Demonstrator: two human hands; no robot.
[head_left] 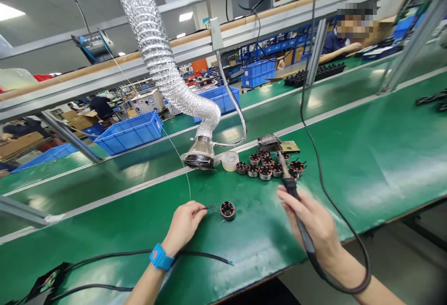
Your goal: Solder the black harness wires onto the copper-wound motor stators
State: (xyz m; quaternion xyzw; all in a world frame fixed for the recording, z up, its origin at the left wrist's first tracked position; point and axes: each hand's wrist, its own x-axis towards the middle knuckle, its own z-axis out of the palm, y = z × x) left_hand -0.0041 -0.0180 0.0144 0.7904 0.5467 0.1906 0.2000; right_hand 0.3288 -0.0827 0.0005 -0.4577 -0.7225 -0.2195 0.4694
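Observation:
My right hand (314, 221) is wrapped round the dark handle of a soldering iron (290, 185), its tip pointing up and away over a cluster of small motor stators (265, 172). My left hand (186, 221), with a blue wristband (161, 257), pinches thin wires (210, 207) beside a single stator (227, 211) with copper-coloured windings. A fine pale strand (189, 184) runs down from above to the left fingers; whether they grip it too is unclear. Behind the cluster sit a soldering-iron stand (269, 142) and a small round tub (229, 160).
A silver fume duct (174, 84) hangs down to a nozzle (199, 153) over the green bench (115, 223). The iron's black cord (323, 179) loops at right. Black cables (115, 254) lie at lower left. Blue crates (129, 132) and a person (337, 39) are beyond.

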